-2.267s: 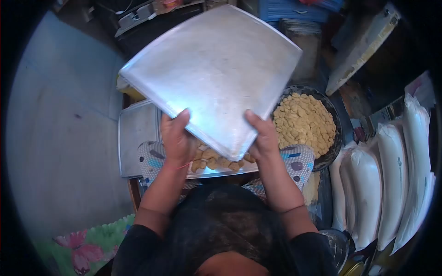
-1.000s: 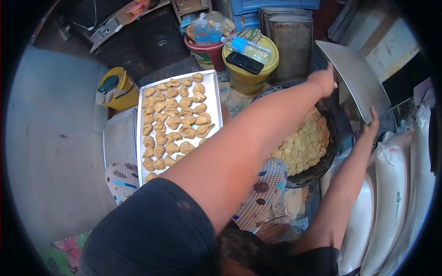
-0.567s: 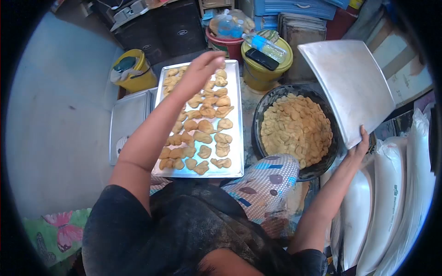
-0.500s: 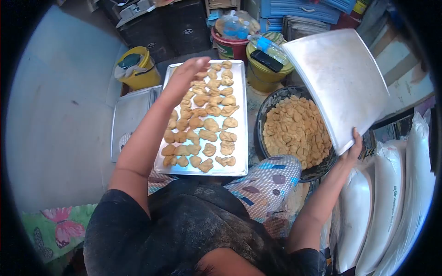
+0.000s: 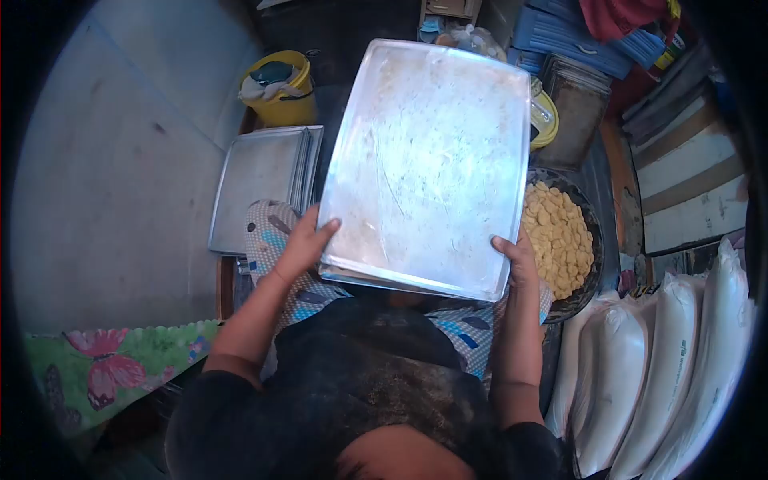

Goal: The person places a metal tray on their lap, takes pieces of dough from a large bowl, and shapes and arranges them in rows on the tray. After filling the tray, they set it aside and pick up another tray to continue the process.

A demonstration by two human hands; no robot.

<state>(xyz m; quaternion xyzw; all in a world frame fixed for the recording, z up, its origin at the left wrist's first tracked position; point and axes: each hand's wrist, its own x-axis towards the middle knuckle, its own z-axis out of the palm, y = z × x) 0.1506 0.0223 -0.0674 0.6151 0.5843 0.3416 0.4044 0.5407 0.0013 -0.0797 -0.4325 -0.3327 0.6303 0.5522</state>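
Observation:
A scuffed metal baking tray [image 5: 432, 160] lies in front of me over my lap. My left hand [image 5: 302, 242] grips its lower left edge, with the thumb on top. The fingers of my right hand [image 5: 518, 258] are wrapped round the right edge, its thumb also on the upper face. Under the near edge shows a strip of another metal tray [image 5: 352, 278]; whatever it carries is hidden. To the right of my right hand, a black basin [image 5: 590, 282] holds a heap of flat, tan dough-like pieces [image 5: 556, 232].
At the left is a stack of metal trays [image 5: 260, 180], with a yellow bucket [image 5: 280, 104] behind it. Beyond the held tray stands another yellow bucket [image 5: 546, 120], partly covered. Plastic-wrapped white sacks [image 5: 616, 376] line the right side. More trays [image 5: 572, 104] lean at the back.
The tray in my right hand has swung left from above the basin to over my lap. My left hand has come down onto its edge. The tray of dough pieces is now covered from view.

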